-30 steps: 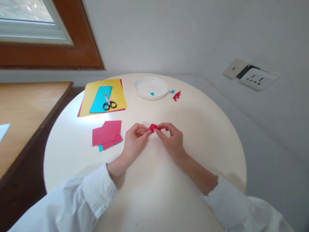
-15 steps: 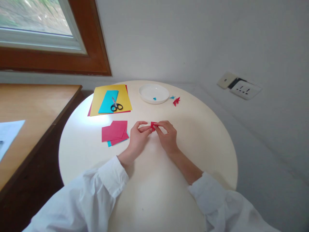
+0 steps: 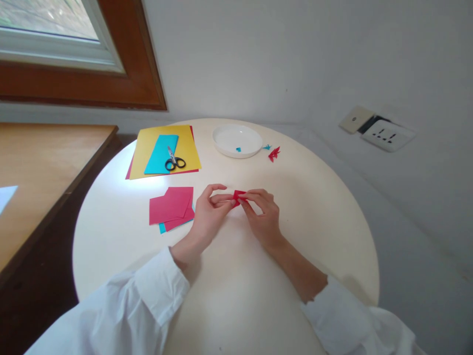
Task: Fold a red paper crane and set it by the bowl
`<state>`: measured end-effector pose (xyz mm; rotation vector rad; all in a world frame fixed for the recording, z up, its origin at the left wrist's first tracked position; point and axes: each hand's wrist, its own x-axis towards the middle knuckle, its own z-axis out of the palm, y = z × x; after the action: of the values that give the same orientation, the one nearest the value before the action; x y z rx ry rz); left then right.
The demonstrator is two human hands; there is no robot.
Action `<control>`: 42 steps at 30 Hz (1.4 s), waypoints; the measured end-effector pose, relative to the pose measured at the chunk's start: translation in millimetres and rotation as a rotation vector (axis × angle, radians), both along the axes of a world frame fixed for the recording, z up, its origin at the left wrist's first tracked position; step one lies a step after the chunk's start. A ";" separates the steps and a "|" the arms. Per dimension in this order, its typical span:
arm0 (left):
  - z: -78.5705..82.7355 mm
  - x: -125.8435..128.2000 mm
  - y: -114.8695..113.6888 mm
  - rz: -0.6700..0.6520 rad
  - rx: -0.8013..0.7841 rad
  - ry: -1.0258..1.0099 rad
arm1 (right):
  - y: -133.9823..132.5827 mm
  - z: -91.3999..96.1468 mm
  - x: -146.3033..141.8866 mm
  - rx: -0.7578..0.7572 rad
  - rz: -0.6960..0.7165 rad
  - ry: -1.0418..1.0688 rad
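Between my two hands, above the middle of the round white table, is a small folded piece of red paper (image 3: 238, 195). My left hand (image 3: 213, 209) pinches its left side between thumb and fingers. On the right side, my right hand (image 3: 263, 214) grips it with thumb and forefinger. Fingertips cover part of the paper, so its exact fold is hard to make out. Just left of my left hand lie several red paper pieces (image 3: 170, 204), with a blue piece (image 3: 162, 228) peeking out underneath.
Scissors (image 3: 173, 160) rest on folded blue paper (image 3: 160, 153) over a yellow sheet (image 3: 188, 143). A white plate (image 3: 221, 148) holds a small blue paper bit (image 3: 238, 149). Beside it are a blue folded figure (image 3: 267, 147) and red folded figures (image 3: 274, 154). A wooden desk (image 3: 55, 162) stands left.
The camera view has moved slightly closer to the table. Both hands still hold the red paper, which now shows a more angled, pointed outline between the fingertips.
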<state>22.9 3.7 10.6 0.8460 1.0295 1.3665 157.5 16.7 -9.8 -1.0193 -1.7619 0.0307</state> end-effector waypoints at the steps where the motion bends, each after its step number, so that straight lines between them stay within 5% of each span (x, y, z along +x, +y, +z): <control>1: 0.7 -0.3 0.0 0.000 0.003 0.004 | -0.2 0.4 0.0 0.006 -0.003 0.000; 42: 6.9 5.6 -4.5 0.074 -0.190 -0.155 | -1.7 6.1 -1.6 0.174 -0.032 -0.251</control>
<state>28.5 -0.8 17.5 0.5578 1.0591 1.3499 155.9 14.9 -3.6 -0.9556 -1.9361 -0.2769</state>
